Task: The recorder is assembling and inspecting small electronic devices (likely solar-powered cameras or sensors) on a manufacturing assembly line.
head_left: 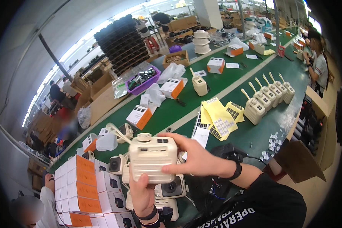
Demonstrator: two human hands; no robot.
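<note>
Both my hands hold one cream canister-shaped device (154, 159) with ribbed sides, a round knob on top, small ports and a strap. My left hand (142, 193) grips it from below, its thumb up against the lower edge. My right hand (197, 155) is closed round its right side, thumb on the ribbed face and fingers behind. Beneath and behind it lie several more cream devices, among them one with a round dark disc (173, 187). Yellow sticker sheets (218, 117) lie beyond my right hand.
White-and-orange boxes (78, 182) are stacked at the left. Several cream devices (255, 110) stand in a row at right. White bits (274, 145) lie by the table edge, near an open carton (304, 155). A purple basket (144, 81) stands across the green belt (182, 110). Other people work nearby.
</note>
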